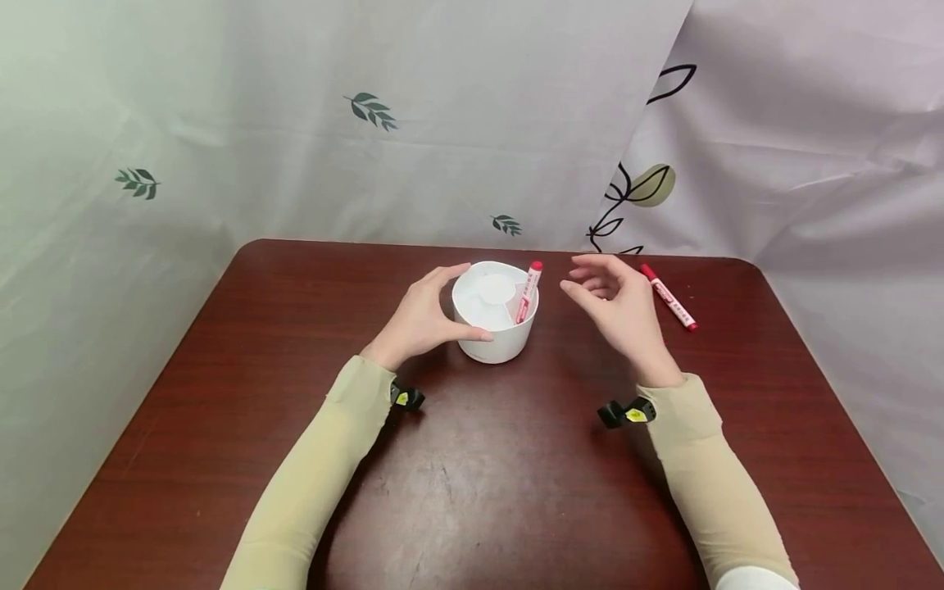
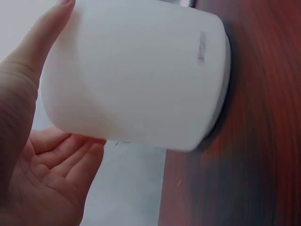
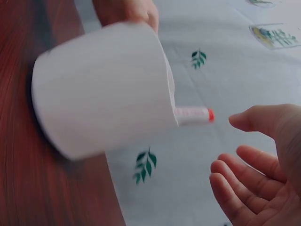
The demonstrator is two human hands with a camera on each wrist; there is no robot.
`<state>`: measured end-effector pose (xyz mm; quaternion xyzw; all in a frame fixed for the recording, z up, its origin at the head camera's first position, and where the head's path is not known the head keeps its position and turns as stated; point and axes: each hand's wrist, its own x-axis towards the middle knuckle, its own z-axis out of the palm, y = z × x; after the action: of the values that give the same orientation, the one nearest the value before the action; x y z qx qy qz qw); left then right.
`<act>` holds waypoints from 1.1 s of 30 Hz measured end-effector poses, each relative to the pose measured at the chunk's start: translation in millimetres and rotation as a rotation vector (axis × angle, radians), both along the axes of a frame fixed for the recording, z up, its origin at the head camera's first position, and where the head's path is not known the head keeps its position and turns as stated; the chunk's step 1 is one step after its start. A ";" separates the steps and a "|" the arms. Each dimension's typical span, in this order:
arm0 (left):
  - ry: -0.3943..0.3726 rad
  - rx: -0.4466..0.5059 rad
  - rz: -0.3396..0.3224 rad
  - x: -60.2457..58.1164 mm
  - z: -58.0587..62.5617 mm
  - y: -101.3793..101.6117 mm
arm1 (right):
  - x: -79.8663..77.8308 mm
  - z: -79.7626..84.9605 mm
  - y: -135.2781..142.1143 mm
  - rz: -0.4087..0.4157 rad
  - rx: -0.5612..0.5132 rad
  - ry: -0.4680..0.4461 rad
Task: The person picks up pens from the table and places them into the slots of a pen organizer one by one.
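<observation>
A white round divided pen holder [image 1: 496, 342] stands on the table. My left hand [image 1: 424, 318] grips its left side, thumb at the front and fingers at the back; the left wrist view shows the thumb along the white wall [image 2: 136, 75]. One red-and-white marker [image 1: 528, 292] leans upright in a right-hand compartment, its red end above the rim. To the right of the holder my right hand [image 1: 615, 301] hovers with thumb and fingers apart and nothing between them. The right wrist view shows that hand [image 3: 258, 174] apart from the marker's red end [image 3: 211, 115].
A second red-and-white marker [image 1: 668, 297] lies on the dark red-brown table [image 1: 472, 483], just right of my right hand. Behind the table's far edge hangs a pale curtain [image 1: 442, 164] with leaf prints. A black wrist camera [image 1: 627, 412] sits at the right sleeve.
</observation>
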<state>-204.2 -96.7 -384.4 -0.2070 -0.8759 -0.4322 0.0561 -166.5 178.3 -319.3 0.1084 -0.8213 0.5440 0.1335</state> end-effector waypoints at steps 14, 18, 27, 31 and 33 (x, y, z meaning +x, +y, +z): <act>0.026 -0.044 0.021 7.3 3.1 4.2 | -17.6 -41.8 71.4 -0.116 0.175 -0.045; 0.020 -0.046 0.021 7.3 2.3 7.3 | -17.7 -47.7 80.1 -0.132 0.274 -0.068; 0.001 -0.056 0.049 8.4 -0.8 8.2 | -17.6 -62.9 96.0 -0.129 0.422 -0.114; 0.010 -0.052 0.058 7.6 -1.5 8.5 | -17.8 -70.2 104.0 -0.128 0.483 -0.129; 0.013 -0.053 0.060 7.0 -1.5 8.6 | -17.7 -73.1 107.1 -0.116 0.513 -0.125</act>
<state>-197.1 -88.1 -385.9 -0.1849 -0.8925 -0.4056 0.0690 -184.2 285.4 -392.4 0.0575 -0.9437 0.3153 0.0818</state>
